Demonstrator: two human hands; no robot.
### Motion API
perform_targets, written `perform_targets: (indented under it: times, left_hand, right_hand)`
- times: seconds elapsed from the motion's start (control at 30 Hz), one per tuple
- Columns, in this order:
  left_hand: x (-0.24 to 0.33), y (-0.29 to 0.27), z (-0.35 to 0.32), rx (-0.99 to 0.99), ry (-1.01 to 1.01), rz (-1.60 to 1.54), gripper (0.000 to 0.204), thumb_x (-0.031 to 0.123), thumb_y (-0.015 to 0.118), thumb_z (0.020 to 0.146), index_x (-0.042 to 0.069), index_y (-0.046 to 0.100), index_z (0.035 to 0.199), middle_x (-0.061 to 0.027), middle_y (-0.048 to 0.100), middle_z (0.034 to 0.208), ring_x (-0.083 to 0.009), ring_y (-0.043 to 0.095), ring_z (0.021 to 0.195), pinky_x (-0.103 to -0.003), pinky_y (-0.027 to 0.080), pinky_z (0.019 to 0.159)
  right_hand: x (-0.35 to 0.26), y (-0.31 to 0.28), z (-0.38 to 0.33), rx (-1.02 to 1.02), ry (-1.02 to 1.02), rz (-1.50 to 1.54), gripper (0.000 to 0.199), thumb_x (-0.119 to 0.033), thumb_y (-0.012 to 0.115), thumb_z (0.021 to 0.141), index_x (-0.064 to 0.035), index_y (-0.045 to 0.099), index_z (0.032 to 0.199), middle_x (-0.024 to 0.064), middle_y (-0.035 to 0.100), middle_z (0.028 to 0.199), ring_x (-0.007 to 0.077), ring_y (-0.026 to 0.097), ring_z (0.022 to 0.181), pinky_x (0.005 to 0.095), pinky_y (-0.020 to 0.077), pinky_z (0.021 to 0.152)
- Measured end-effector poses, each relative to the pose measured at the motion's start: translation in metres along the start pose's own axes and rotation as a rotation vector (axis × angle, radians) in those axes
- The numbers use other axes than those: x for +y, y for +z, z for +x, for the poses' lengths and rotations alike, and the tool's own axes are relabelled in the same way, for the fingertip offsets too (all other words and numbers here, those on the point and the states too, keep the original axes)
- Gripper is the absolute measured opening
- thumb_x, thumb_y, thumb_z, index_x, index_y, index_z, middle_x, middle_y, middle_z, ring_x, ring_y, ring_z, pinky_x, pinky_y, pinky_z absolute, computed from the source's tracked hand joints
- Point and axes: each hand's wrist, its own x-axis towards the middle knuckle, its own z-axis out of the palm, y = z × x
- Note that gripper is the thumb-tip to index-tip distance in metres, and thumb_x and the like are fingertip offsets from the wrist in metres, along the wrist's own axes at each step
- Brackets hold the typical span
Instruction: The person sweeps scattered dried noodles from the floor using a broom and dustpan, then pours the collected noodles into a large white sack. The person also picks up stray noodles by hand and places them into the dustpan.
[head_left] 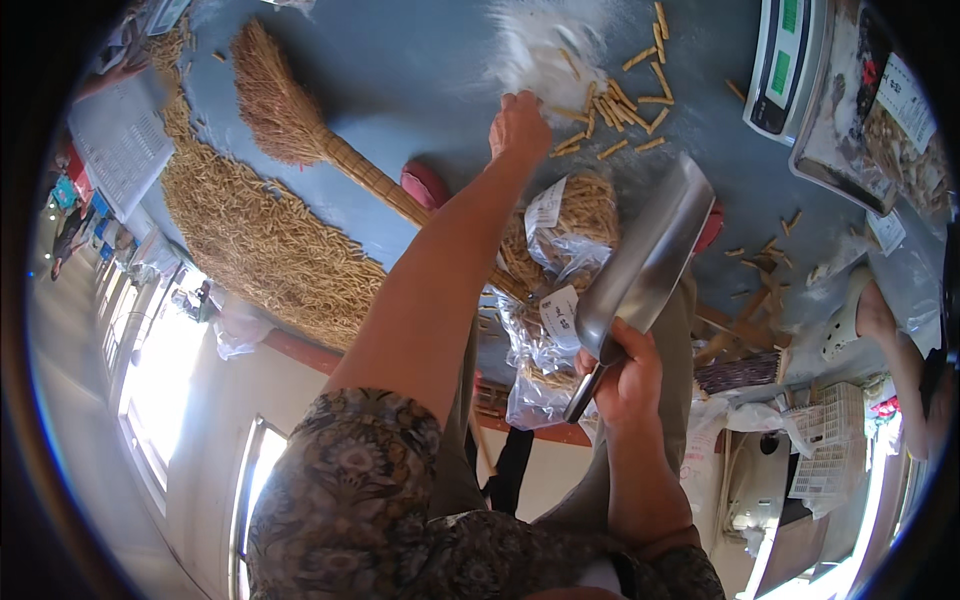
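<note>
My left hand [520, 130] reaches down to the edge of a patch of white powder [545, 50] on the blue-grey floor. Its fingers are curled together, and anything between them is hidden. Beside it, on the right, lies a loose scatter of short tan sticks [620, 105]. My right hand [630, 378] is wrapped round the handle of a metal scoop [650, 260], whose trough points away from me and is tilted. Between my arms, clear bags of tan sticks [588, 210] with white labels lie partly under the scoop.
A straw broom [270, 95] lies to the left, its handle passing under my left forearm. Beyond it spreads a long heap of tan sticks [240, 230]. At far right stand a digital scale [785, 65] and a tray [800, 165] holding a labelled bag. Another person's pale clog [845, 315] is below.
</note>
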Motion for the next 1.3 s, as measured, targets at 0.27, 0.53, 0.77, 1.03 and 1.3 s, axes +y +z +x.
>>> perform_targets:
  times: [0.27, 0.53, 0.77, 1.03, 1.3]
  left_hand:
    - [0.011, 0.051, -0.035, 0.001, -0.175, -0.364, 0.024, 0.014, 0.061, 0.068, 0.003, 0.053, 0.087, -0.0152, 0.054, 0.095, -0.0324, 0.054, 0.084, -0.04, 0.041, 0.075]
    - [0.09, 0.09, -0.024, 0.059, -0.503, -1.229, 0.043, 0.0, 0.062, 0.065, -0.002, 0.044, 0.105, -0.0141, 0.052, 0.092, -0.0216, 0.057, 0.07, -0.032, 0.047, 0.057]
    - [0.13, 0.007, 0.009, 0.231, 0.348, -0.468, 0.055, 0.006, 0.065, 0.066, 0.009, 0.043, 0.116, -0.0144, 0.046, 0.11, -0.0294, 0.055, 0.085, -0.043, 0.048, 0.062]
    - [0.198, -0.019, 0.031, 0.13, 0.674, 0.16, 0.057, 0.021, 0.061, 0.069, 0.012, 0.041, 0.121, -0.0207, 0.031, 0.13, -0.0373, 0.037, 0.113, -0.046, 0.042, 0.084]
    - [0.132, 0.037, -0.001, 0.193, 1.048, 0.507, 0.047, 0.015, 0.065, 0.066, 0.013, 0.05, 0.11, -0.0102, 0.043, 0.114, -0.0291, 0.043, 0.107, -0.038, 0.048, 0.072]
  right_hand:
    - [-0.017, -0.006, -0.004, 0.001, -0.022, -0.016, 0.013, -0.013, 0.043, 0.08, -0.0022, 0.051, 0.08, 0.0094, 0.051, 0.064, 0.0189, 0.047, 0.048, 0.0313, 0.033, 0.044]
    - [-0.032, -0.01, -0.006, 0.052, -0.052, 0.016, 0.016, -0.015, 0.043, 0.08, -0.0027, 0.05, 0.087, 0.0097, 0.052, 0.071, 0.019, 0.046, 0.048, 0.0311, 0.0333, 0.042]
    - [-0.045, -0.015, -0.008, -0.005, -0.012, -0.042, 0.02, -0.019, 0.043, 0.08, -0.0031, 0.049, 0.091, 0.0102, 0.053, 0.071, 0.0191, 0.048, 0.05, 0.0319, 0.0363, 0.047]
    - [-0.042, -0.029, -0.007, 0.031, -0.016, 0.051, 0.023, -0.018, 0.043, 0.08, 0.0004, 0.055, 0.087, 0.0123, 0.056, 0.072, 0.0207, 0.05, 0.051, 0.0332, 0.038, 0.049]
    - [-0.047, -0.024, -0.01, 0.03, -0.019, 0.099, 0.019, -0.017, 0.043, 0.08, -0.0006, 0.054, 0.083, 0.0126, 0.055, 0.07, 0.0207, 0.05, 0.051, 0.0334, 0.0382, 0.049]
